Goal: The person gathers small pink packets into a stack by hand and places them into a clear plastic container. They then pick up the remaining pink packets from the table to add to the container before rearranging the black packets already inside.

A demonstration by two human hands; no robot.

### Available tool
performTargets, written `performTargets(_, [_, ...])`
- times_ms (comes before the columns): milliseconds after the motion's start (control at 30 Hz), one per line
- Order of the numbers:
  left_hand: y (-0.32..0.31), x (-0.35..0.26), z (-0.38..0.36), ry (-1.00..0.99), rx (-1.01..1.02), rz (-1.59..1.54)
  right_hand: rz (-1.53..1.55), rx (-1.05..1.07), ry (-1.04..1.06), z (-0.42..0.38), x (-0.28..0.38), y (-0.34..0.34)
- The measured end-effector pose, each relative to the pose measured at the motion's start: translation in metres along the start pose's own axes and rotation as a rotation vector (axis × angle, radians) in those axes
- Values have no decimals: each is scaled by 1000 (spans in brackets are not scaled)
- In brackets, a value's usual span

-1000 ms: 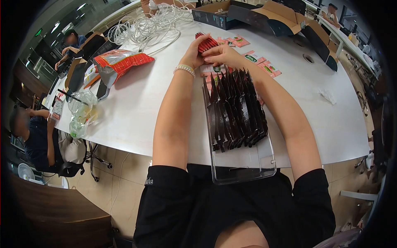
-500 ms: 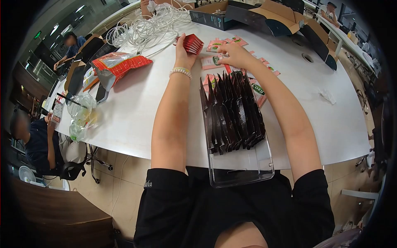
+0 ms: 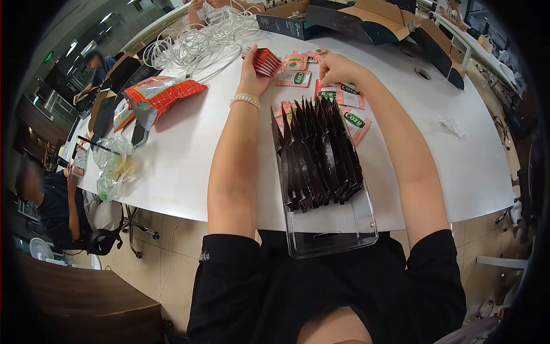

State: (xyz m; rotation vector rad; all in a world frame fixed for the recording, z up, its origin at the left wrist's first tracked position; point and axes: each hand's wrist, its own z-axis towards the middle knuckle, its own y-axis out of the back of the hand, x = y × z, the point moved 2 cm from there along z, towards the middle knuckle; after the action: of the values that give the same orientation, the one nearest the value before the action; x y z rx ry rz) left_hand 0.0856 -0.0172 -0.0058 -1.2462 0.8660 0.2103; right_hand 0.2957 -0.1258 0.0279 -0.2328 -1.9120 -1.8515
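My left hand (image 3: 253, 73) is wrapped round a stack of red packets (image 3: 266, 61), their edges fanned toward the right. Pink Cozy sachets (image 3: 294, 79) lie scattered on the white table. Over them, my right hand (image 3: 339, 70) has its fingers bent down at a sachet (image 3: 326, 93); whether it grips one is hidden. Nearer my body stands a clear plastic case (image 3: 330, 223), filled at its far part with a row of upright dark packets (image 3: 321, 157). Its near end sticks out past the table edge.
White cables (image 3: 197, 49) lie coiled at the back left, near a red-orange bag (image 3: 163, 94), a phone (image 3: 139, 133) and a clear plastic bag (image 3: 112, 166). Open cardboard boxes (image 3: 366, 26) line the back. A crumpled wrapper (image 3: 451, 126) lies at right. People sit around.
My right hand has shifted right and slightly back, uncovering the Cozy sachet it was over. My left hand still holds the red stack. The view has shifted slightly.
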Motion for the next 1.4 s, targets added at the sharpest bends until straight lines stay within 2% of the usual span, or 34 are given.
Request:
performTargets(233, [-17, 9, -9, 113, 72, 90, 254, -67, -19, 0, -10, 4])
performTargets(333, [-19, 8, -11, 124, 72, 82, 650, -156, -22, -4, -2, 13])
performTargets(367, [-20, 8, -12, 124, 96, 89, 723, -259, -81, -10, 1, 16])
performTargets(467, [-23, 9, -16, 141, 155, 100, 1128, -483, -11, -1, -2, 8])
performTargets(600, [-30, 12, -21, 176, 216, 99, 1361, -405, -61, 18, -2, -6])
performTargets(633, [-32, 13, -22, 175, 234, 101, 1379, -253, -1, 19, 2, -11])
performTargets(833, [-23, 8, -16, 180, 223, 96, 1216, -277, -27, 18, 32, -26])
performTargets(1033, [-29, 9, -26, 196, 227, 76, 758, -286, -91, 15, 36, -25])
performTargets(1133, [-28, 8, -24, 188, 243, 107, 562, -400, 18, 16, 32, -24])
performTargets(1233, [-28, 8, -20, 110, 188, 69, 335, -401, 208, 16, 32, -16])
performTargets(1333, [-35, 6, -30, 141, 189, 91, 130, -398, 332, 6, 43, -11])
performTargets(1400, [-35, 5, -31, 167, 221, 153, -24, -528, 315, -2, 50, -16])
